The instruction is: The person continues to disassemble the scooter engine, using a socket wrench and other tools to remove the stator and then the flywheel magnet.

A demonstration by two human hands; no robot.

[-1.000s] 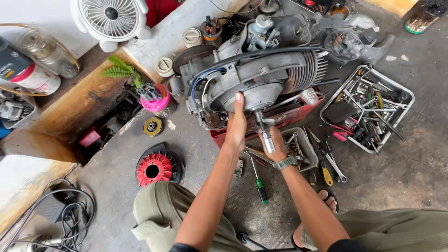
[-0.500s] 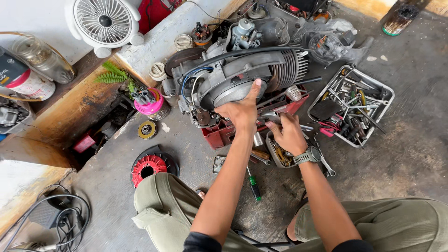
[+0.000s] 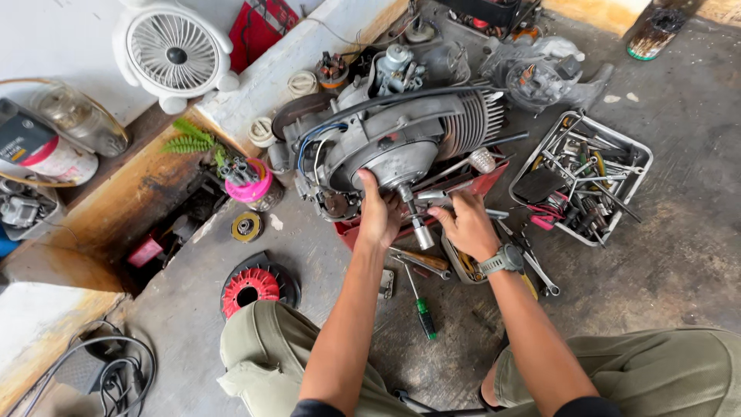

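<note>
A grey engine [image 3: 401, 135] is propped on a red stand [image 3: 471, 189] on the concrete floor [image 3: 679, 255], with a wire tray of tools [image 3: 583, 177] just to its right and a white fan [image 3: 174, 54] well apart at the upper left. A red finned wheel [image 3: 251, 287] lies near the left knee, and a green screwdriver [image 3: 422, 309] lies between the forearms.

The left hand [image 3: 378, 216] is pressed flat against the round engine cover, fingers together and laid on its lower edge. The right hand [image 3: 463, 224] is closed around the handle of a socket wrench [image 3: 413, 212], whose socket is seated on the central nut of the cover.

A slip of the socket off the nut could be caused by a tilted handle, and knuckles could be driven into the stand edge. The engine could be rocked off its stand if it is braced too lightly. Loose tools beneath could be knocked aside.
</note>
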